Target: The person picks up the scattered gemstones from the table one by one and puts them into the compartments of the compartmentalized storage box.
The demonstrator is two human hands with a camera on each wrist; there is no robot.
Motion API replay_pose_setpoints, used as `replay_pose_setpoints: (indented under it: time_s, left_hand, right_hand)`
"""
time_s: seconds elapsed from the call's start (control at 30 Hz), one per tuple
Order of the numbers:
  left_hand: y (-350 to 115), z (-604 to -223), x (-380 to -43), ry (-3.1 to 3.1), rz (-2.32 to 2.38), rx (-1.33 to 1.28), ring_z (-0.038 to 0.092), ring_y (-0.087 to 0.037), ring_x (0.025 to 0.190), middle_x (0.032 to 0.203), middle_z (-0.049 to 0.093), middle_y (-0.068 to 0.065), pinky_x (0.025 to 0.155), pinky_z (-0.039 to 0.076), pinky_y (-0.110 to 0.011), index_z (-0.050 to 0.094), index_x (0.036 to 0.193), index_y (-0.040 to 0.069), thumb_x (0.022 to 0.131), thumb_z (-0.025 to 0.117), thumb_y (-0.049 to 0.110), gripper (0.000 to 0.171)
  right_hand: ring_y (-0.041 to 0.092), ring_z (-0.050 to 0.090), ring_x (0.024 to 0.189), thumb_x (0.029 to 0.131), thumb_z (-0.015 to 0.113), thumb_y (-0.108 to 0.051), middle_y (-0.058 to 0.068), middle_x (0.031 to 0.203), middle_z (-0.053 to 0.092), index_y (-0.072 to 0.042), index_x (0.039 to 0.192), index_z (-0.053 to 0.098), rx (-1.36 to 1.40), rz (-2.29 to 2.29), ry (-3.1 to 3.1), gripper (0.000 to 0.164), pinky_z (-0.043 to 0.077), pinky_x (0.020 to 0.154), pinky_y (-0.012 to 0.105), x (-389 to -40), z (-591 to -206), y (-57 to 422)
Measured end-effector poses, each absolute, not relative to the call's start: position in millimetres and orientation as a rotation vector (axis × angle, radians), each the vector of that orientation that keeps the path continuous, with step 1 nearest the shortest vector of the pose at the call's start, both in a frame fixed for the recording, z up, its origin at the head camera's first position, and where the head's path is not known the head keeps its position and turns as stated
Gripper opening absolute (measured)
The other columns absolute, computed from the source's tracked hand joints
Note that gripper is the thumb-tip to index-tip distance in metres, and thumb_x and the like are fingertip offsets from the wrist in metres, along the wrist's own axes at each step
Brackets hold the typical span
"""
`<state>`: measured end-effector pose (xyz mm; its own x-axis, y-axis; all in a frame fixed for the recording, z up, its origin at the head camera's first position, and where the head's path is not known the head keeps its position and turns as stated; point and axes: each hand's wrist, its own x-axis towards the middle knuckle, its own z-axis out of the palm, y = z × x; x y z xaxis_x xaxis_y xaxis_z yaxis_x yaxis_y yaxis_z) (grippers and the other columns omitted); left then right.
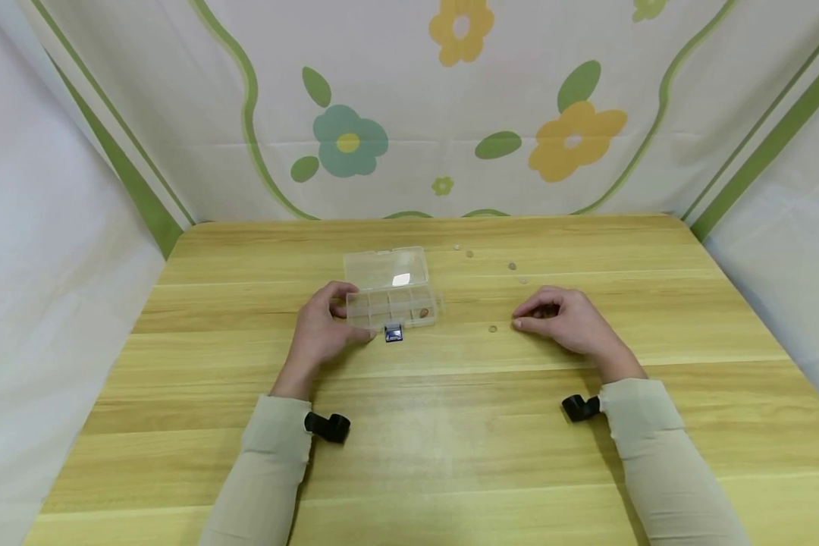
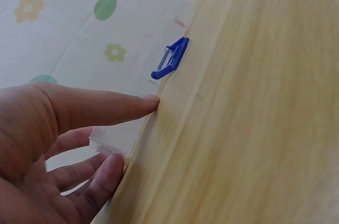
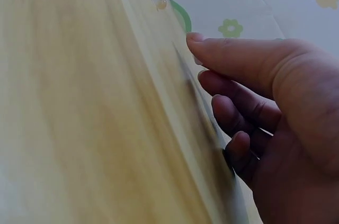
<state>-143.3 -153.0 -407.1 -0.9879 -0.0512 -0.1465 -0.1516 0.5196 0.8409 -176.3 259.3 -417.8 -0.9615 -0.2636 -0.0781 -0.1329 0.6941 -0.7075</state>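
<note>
In the head view a clear plastic compartment box (image 1: 380, 309) lies on the table, its lid (image 1: 375, 269) tipped back. A blue latch (image 1: 393, 334) hangs at the box's front, and a brown stone-like piece (image 1: 424, 312) lies in a right-hand compartment. My left hand (image 1: 322, 322) grips the left end, thumb along the front edge and fingers round the corner (image 2: 108, 144). To the right, my right hand (image 1: 565, 318) is low over the table with thumb and forefinger together. A small pale piece (image 3: 198, 61) shows between those fingertips, its kind unclear; the other fingers curl inward.
A small round translucent piece (image 1: 493, 329) lies left of my right fingertips. Farther back are a dark piece (image 1: 512, 266), a faint pinkish one (image 1: 523, 281), a tan one (image 1: 469, 254) and a white one (image 1: 457, 247). A flowered curtain (image 1: 409, 174) hangs behind the wooden table (image 1: 423, 447).
</note>
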Motion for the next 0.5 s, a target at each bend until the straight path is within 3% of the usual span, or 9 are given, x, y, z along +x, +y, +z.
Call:
replay_pose_setpoints:
  time_s: [0.5]
  left_hand:
    - [-152.9,-406.3,-142.5,2.635,1.485,-0.197,0.058,-0.033,0.118,0.147,0.06,-0.012,0.096,0.05,-0.045,0.063,0.142,0.014,0.074,0.095,0.004,0.075]
  right_hand:
    - [0.023,0.063,0.09,0.092,0.086,-0.042,0.002,0.105,0.076,-0.025,0.107,0.083,-0.256,-1.221,2.723,0.022,0.051,0.078,0.032,-181.7,-413.4,242.5]
